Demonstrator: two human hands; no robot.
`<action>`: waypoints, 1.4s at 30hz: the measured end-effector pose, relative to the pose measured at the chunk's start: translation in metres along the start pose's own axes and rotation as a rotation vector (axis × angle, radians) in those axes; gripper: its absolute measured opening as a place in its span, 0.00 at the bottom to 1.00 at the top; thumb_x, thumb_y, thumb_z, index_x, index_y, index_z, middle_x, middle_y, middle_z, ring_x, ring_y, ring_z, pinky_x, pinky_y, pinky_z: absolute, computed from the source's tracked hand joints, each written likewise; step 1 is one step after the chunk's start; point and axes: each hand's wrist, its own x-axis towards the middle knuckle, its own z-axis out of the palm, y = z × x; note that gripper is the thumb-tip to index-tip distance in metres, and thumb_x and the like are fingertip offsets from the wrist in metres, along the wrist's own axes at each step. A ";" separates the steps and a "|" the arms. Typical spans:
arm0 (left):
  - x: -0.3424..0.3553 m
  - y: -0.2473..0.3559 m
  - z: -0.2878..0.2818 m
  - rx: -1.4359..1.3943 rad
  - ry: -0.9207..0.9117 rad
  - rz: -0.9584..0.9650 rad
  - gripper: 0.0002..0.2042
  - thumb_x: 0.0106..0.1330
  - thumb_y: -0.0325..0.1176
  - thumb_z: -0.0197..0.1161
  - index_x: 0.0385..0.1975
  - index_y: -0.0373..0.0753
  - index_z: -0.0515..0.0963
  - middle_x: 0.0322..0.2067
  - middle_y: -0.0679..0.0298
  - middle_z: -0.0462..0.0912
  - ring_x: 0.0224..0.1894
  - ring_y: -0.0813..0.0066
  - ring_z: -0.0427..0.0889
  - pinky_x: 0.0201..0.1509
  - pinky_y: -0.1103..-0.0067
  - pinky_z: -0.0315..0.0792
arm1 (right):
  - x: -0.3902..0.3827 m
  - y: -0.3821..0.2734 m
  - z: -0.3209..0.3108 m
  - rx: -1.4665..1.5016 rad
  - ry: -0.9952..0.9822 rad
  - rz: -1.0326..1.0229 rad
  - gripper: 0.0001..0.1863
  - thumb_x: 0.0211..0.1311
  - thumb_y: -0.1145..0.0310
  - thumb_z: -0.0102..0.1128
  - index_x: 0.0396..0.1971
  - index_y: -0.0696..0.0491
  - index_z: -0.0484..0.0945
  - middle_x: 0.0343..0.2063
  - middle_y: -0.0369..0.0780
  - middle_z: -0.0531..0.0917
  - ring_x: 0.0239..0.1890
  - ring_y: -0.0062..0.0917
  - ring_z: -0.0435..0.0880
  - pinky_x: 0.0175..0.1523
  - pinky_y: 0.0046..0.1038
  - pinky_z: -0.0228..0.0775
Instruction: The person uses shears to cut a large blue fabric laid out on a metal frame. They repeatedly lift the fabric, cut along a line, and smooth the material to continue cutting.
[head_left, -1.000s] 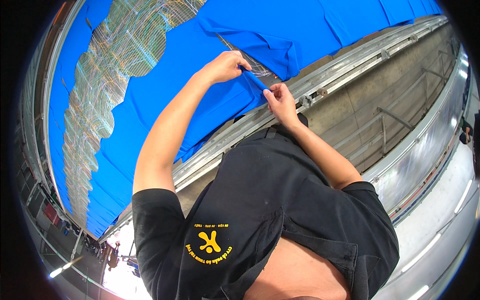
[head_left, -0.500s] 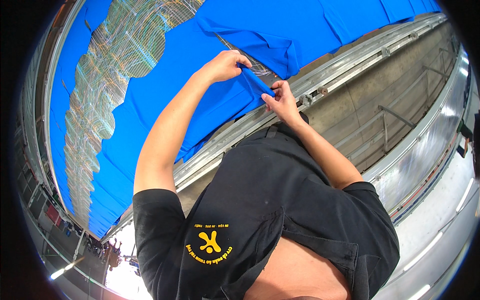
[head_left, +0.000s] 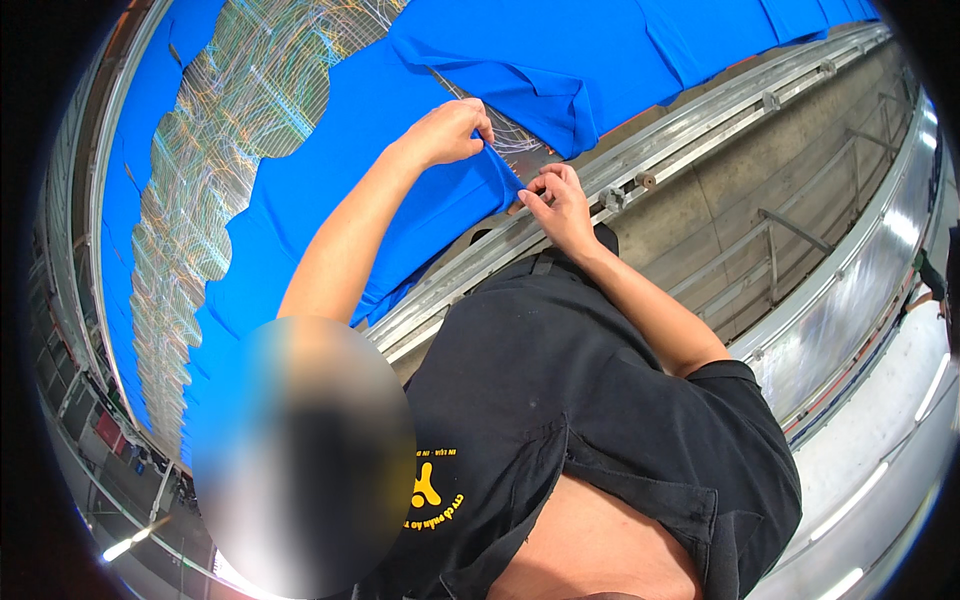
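Note:
A piece of bright blue fabric (head_left: 440, 205) lies over the long table, and its near edge is lifted between my hands. My left hand (head_left: 452, 135) pinches that edge at the upper end. Lower and to the right, my right hand (head_left: 560, 208) has thumb and fingertips closed at the fabric's corner, just above the table's metal rail. Beyond my hands is another blue fabric piece (head_left: 540, 95), its near corner folded and rumpled. A narrow gap between the two pieces shows the dark table surface (head_left: 515, 138) with thin light lines.
A metal rail (head_left: 720, 128) with small round fittings runs along the table's near edge. A wavy-edged strip of line-covered table surface (head_left: 240, 110) shows between blue pieces on the left. Metal framing (head_left: 770, 250) stands at the right. A blurred patch hides the lower left.
The lifted fabric edge has dropped slightly and moved left, with my right hand shifting a little the same way. My left hand stays nearly in place.

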 end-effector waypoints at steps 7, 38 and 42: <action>0.001 -0.007 -0.007 -0.139 -0.072 -0.050 0.08 0.56 0.29 0.69 0.33 0.34 0.87 0.45 0.57 0.91 0.48 0.60 0.89 0.54 0.67 0.81 | 0.002 0.001 0.004 0.343 -0.199 0.416 0.09 0.71 0.69 0.70 0.39 0.60 0.84 0.33 0.35 0.83 0.28 0.16 0.79 0.34 0.25 0.76; -0.043 0.046 0.148 0.514 0.595 -0.460 0.39 0.78 0.61 0.54 0.81 0.44 0.60 0.81 0.45 0.55 0.84 0.46 0.52 0.85 0.49 0.44 | 0.052 0.017 -0.024 0.151 -0.478 0.601 0.14 0.76 0.60 0.64 0.42 0.58 0.82 0.28 0.35 0.84 0.20 0.15 0.77 0.22 0.24 0.69; -0.030 0.084 0.178 0.519 0.491 -0.394 0.40 0.76 0.62 0.55 0.81 0.46 0.60 0.82 0.49 0.54 0.85 0.49 0.50 0.86 0.50 0.42 | 0.053 0.016 -0.040 0.041 -0.473 0.432 0.14 0.74 0.60 0.64 0.42 0.57 0.85 0.26 0.35 0.85 0.19 0.18 0.79 0.22 0.27 0.72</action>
